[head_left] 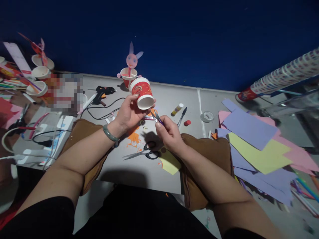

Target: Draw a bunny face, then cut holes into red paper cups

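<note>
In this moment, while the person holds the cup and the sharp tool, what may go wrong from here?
The small pointed tool in the right hand sits close to the left hand, so a slip might nick it or dent the red paper cup. The black-handled scissors lie between the forearms, where a lowered wrist could brush the blades. The looped black cable near the left hand could snag.

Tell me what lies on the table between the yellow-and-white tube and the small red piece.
In the head view, a black pen lies between the yellow-and-white tube and the small red piece.
</note>
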`<state>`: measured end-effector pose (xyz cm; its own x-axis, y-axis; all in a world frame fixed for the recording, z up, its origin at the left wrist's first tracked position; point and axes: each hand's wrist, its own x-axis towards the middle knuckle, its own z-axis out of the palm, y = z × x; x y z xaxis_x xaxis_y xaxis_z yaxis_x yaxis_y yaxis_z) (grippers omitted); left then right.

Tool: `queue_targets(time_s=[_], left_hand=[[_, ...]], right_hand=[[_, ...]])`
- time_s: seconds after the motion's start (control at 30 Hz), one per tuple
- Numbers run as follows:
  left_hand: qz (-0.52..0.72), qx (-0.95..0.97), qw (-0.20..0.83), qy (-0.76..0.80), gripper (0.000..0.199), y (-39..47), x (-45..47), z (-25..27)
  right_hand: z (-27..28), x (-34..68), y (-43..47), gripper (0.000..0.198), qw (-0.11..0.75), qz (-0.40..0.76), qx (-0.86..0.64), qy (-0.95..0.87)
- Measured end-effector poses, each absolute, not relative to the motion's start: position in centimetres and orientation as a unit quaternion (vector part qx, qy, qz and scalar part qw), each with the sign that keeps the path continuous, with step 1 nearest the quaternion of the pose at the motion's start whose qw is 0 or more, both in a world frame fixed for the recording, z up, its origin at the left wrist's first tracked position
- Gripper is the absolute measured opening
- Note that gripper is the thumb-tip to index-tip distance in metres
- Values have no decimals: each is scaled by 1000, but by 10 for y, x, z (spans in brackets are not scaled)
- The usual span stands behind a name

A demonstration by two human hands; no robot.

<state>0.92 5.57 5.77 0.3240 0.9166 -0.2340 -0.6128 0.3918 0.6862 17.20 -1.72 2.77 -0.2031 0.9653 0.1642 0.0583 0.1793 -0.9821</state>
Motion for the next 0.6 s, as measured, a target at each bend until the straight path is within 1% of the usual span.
queue_targets(time_s=[0.1,0.2,0.4,0.5,0.6], left_hand=[[485,249,786,290,35,56,6,59],[470,258,797,276,37,55,4,59],[460,262,796,295,34,52,6,59],[465,260,789,307,31,53,7,57],[472,259,778,323,30,54,7,54]], right_hand=[[31,173,-19,34,493,428,-414,-634],[29,174,-17,35,523,408,-426,-615],[23,175,-13,38,539,436,-453,-560],[24,174,-13,37,524,474,-454,-543],[24,172,-14,39,490,514,-450,-542]])
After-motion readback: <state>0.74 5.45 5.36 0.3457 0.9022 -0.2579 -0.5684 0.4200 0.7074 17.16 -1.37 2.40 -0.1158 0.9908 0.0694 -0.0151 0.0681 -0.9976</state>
